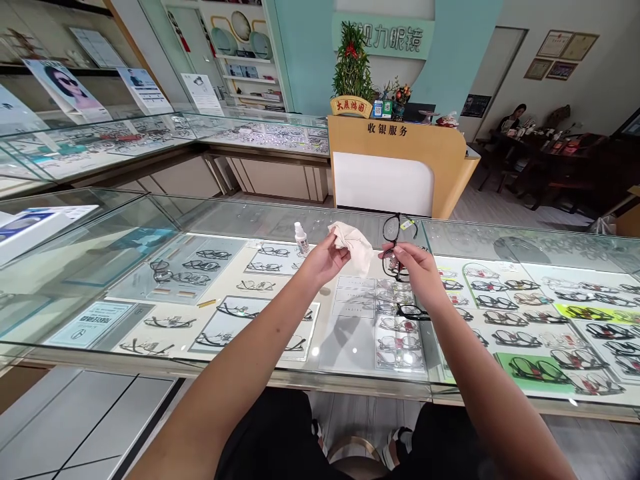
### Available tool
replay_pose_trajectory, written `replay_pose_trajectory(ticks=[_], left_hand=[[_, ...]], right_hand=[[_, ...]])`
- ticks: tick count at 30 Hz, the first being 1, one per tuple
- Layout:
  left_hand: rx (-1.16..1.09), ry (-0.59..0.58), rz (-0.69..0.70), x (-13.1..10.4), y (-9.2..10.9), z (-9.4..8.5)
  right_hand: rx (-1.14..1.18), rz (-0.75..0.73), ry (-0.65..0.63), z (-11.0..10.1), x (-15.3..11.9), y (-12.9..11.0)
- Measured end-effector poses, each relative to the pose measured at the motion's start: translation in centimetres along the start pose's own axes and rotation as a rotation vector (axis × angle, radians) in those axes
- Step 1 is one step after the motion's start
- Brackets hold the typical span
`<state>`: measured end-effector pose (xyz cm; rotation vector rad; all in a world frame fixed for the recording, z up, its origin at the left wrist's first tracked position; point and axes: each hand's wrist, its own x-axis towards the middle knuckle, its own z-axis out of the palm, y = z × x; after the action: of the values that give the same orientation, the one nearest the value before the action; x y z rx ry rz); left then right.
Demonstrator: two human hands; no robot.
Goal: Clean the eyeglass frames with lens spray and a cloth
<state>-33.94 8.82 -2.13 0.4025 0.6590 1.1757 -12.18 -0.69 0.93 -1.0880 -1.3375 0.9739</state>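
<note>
Pinched in the fingers of my left hand [325, 259] is a pale pinkish-white cloth [356, 248], bunched at the top and hanging loose to the right. My right hand [419, 268] grips a pair of black-framed glasses [393, 230] near the bridge, held sideways so one lens is above the fingers and one below. A small light tag shows on one temple. Cloth and glasses are apart, both above the glass counter. A small white spray bottle [301, 239] stands upright on the counter, just left of the cloth.
Beneath me stretches a glass display counter [345, 363] with many glasses frames inside. Dark-framed glasses [412, 311] lie below my right wrist. A white box [30, 233] sits at the far left. Beyond stand a wooden cashier desk [460, 157] and, far right, a seated person [513, 120].
</note>
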Motion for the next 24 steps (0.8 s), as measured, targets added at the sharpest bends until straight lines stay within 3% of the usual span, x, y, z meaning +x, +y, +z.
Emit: replay_pose_trajectory(ticks=[9,16,24], left_hand=[[-0.087,-0.076,-0.078,-1.3,1.1,0.6],[-0.070,0.072,-0.041,-1.1,1.1,0.4],[0.045,-0.040,-0.040,-1.0,0.5,0.2]], right_hand=[[0.016,0.007,-0.010,0.2,-0.1,0.1],[0.030,0.010,-0.026,0.4,-0.1,0.3],[0.065,0.005,-0.036,0.4,-0.2,0.1]])
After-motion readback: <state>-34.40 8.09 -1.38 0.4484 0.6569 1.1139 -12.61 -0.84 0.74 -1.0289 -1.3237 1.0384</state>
